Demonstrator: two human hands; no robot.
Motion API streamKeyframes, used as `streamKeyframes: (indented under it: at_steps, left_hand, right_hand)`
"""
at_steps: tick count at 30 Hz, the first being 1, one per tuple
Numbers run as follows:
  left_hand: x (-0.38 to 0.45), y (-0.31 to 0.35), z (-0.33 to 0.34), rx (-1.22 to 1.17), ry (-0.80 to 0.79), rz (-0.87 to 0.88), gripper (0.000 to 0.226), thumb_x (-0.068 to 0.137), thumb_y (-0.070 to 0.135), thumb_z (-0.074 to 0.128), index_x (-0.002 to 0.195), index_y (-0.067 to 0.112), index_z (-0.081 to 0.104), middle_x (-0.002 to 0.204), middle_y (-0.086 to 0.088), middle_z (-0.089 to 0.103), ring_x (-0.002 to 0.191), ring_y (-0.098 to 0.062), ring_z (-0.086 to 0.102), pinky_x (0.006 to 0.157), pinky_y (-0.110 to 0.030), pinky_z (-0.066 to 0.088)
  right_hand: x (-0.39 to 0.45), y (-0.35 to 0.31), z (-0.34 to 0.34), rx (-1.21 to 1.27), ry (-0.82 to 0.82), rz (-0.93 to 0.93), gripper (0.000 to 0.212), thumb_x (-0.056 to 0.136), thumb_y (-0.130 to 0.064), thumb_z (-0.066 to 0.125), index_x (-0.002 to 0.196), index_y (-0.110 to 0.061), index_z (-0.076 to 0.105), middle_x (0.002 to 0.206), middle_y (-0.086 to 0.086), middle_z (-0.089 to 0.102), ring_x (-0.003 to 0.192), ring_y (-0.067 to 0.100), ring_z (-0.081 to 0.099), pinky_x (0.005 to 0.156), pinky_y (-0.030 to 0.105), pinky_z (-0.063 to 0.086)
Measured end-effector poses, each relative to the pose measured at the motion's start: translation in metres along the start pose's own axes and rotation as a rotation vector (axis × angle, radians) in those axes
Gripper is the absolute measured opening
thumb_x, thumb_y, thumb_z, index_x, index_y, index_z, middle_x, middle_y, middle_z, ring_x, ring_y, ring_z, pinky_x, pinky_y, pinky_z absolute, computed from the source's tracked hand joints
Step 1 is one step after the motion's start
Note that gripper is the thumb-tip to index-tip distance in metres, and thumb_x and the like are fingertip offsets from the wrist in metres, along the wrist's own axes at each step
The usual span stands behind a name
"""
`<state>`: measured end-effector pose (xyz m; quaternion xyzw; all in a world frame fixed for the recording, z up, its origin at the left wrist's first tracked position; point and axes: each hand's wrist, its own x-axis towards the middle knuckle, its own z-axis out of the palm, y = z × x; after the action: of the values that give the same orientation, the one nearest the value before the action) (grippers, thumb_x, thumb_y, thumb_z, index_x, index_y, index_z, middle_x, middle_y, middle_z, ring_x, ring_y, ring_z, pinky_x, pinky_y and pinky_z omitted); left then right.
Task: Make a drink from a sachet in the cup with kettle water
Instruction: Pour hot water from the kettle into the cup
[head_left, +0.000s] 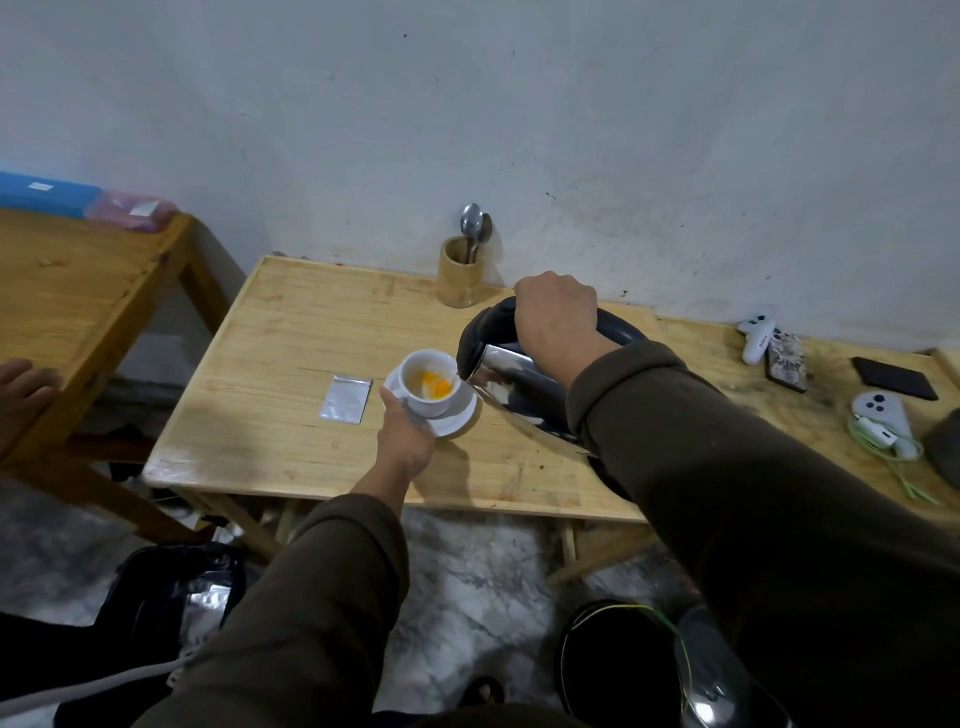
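A white cup (422, 402) with orange powder and liquid inside sits on a white saucer (457, 418) on the small wooden table (291, 332). My left hand (402, 434) grips the saucer's near-left rim. My right hand (553, 317) is closed around the black handle of a steel kettle (511, 382), which is tilted left with its spout at the cup's right rim. A silver sachet (345, 397), torn at the top, lies flat on the table left of the saucer.
A bamboo holder with two spoons (460, 273) stands at the back by the wall. Controllers, a phone and a cable (883, 415) lie on the right surface. A second wooden table (78, 280) stands left. A black bag (171, 587) and the kettle base (618, 654) sit on the floor.
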<state>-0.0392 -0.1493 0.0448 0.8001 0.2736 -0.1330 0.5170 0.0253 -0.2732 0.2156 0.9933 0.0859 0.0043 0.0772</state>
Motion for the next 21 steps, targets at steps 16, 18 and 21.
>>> streamKeyframes:
  at_steps: [16, 18, 21]
  left_hand:
    - [0.0008, 0.0041, 0.0040, -0.099, 0.022, -0.050, 0.081, 0.096, 0.011, 0.042, 0.151, 0.021, -0.016, 0.150, -0.018, 0.034, 0.135, -0.035, 0.039, 0.109, -0.038, 0.033]
    - [-0.0004, 0.0051, 0.0037, -0.074, 0.024, -0.035, 0.084, 0.095, 0.010, 0.045, 0.151, 0.020, -0.017, 0.150, -0.020, 0.034, 0.134, -0.036, 0.040, 0.109, -0.039, 0.034]
    - [-0.0002, 0.0049, 0.0038, -0.077, 0.018, -0.031, 0.084, 0.095, 0.012, 0.045, 0.151, 0.020, -0.018, 0.149, -0.020, 0.036, 0.134, -0.037, 0.040, 0.108, -0.041, 0.035]
  right_hand:
    - [0.0025, 0.0019, -0.0044, -0.012, -0.003, -0.010, 0.021, 0.093, -0.011, 0.048, 0.111, -0.010, 0.059, 0.108, 0.010, 0.063, 0.101, 0.029, 0.060, 0.081, 0.036, 0.041]
    - [0.0021, 0.0016, -0.0043, -0.011, -0.005, -0.011, 0.021, 0.094, -0.011, 0.048, 0.112, -0.010, 0.058, 0.108, 0.010, 0.063, 0.101, 0.029, 0.060, 0.083, 0.037, 0.042]
    - [0.0019, 0.0016, -0.0040, -0.012, -0.003, -0.011, 0.021, 0.094, -0.012, 0.048, 0.112, -0.010, 0.058, 0.108, 0.010, 0.063, 0.100, 0.028, 0.060, 0.086, 0.037, 0.044]
